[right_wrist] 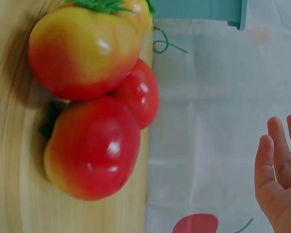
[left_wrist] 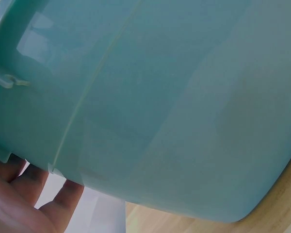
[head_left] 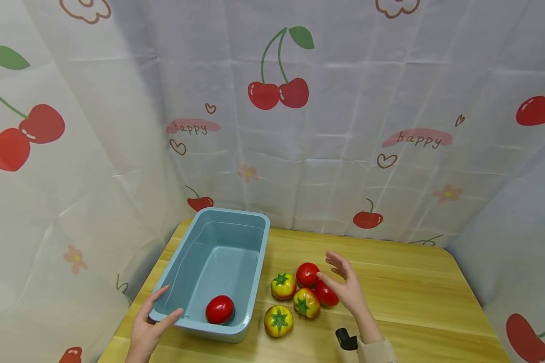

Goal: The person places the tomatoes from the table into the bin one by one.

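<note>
My left hand point(head_left: 146, 330) grips the near left corner of the blue bin point(head_left: 264, 242), thumb at the near rim. In the left wrist view, the fingers point(left_wrist: 70, 194) meet the edge of the bin point(left_wrist: 160, 121). Inside the bin, near its front end, lies a red tomato point(head_left: 220, 309). My right hand point(head_left: 350, 291) hovers with fingers spread, just right of a red tomato point(head_left: 307, 275) and a second red one point(head_left: 326, 294). Beside these sit three yellow-and-red tomatoes with green tops point(head_left: 283, 286), point(head_left: 306, 302), point(head_left: 279, 320). The right wrist view shows this hand point(right_wrist: 281, 179) apart from the tomatoes point(right_wrist: 94, 148).
The wooden table point(head_left: 418, 292) extends right of the tomatoes. A white curtain point(head_left: 336, 176) printed with cherries hangs behind the table and at both sides. A small black object point(head_left: 346, 339) is beside the right sleeve point(head_left: 378, 352).
</note>
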`<state>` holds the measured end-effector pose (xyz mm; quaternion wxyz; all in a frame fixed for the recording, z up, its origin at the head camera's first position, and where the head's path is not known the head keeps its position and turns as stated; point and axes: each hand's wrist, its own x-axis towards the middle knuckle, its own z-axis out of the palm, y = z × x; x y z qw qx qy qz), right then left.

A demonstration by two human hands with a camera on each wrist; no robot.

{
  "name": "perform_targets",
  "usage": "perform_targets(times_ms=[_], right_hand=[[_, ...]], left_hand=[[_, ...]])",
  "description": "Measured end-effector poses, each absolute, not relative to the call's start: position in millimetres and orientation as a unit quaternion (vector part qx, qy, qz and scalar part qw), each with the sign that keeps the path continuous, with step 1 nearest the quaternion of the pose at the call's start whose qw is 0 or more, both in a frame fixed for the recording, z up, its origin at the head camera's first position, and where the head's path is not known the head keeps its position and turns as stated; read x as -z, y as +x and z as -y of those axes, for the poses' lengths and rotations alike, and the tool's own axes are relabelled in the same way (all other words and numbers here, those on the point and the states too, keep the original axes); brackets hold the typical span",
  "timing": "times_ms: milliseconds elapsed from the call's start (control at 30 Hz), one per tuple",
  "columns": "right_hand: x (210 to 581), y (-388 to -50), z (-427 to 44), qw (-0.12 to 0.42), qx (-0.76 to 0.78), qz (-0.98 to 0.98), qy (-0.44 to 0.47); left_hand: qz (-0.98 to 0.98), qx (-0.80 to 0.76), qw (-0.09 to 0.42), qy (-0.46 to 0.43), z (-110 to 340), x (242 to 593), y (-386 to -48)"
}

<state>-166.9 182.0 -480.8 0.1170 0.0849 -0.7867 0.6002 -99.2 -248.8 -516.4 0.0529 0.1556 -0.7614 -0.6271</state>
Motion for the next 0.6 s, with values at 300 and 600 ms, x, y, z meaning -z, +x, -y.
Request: perform_targets(times_ms=[300,600], right_hand=[[507.7,-174.1,-201.0,0.14,-0.589,0.794,0.059],[535.2,-179.9,-216.0,0.132,-0.582,0.802,0.033]], left_hand=[[0.761,0.627,0.05,0.158,248.7,515.9,-98.4],[0.761,0.627,0.052,0.159,247.9,515.9,-99.3]])
